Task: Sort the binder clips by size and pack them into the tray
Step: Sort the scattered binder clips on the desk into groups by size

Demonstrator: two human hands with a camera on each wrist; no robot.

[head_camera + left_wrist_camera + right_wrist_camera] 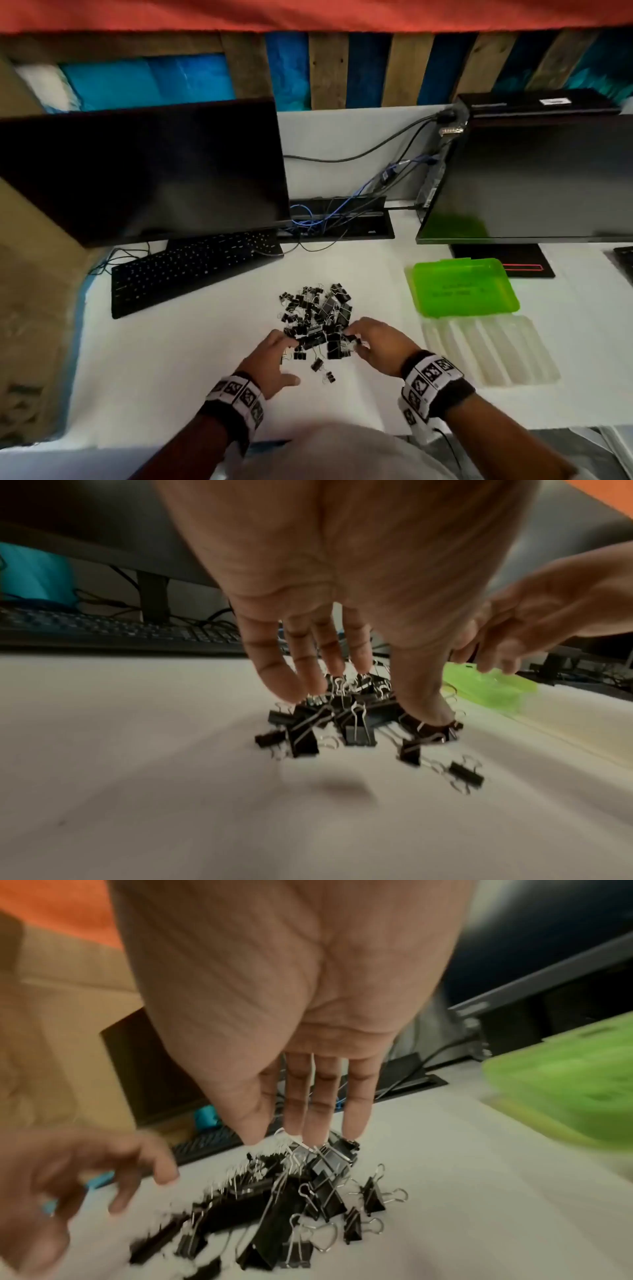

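Note:
A loose heap of black binder clips [317, 318] of mixed sizes lies on the white desk [205, 359], with a few strays at its near edge. My left hand [284, 356] reaches into the heap's near left side. Its fingers [274, 664] are straight and spread, and the thumb tip rests on a clip [435, 729]. My right hand [363, 339] hovers at the near right side, its fingers [298, 1104] pointing straight down over the clips [274, 1204]. Neither hand grips a clip. A translucent tray [489, 349] with several long compartments lies to the right.
A green plastic case [464, 286] sits just behind the tray. A black keyboard [191, 270] lies at the back left under a dark monitor [144, 171]. A second monitor [534, 178] stands at the back right, with cables [325, 219] between them.

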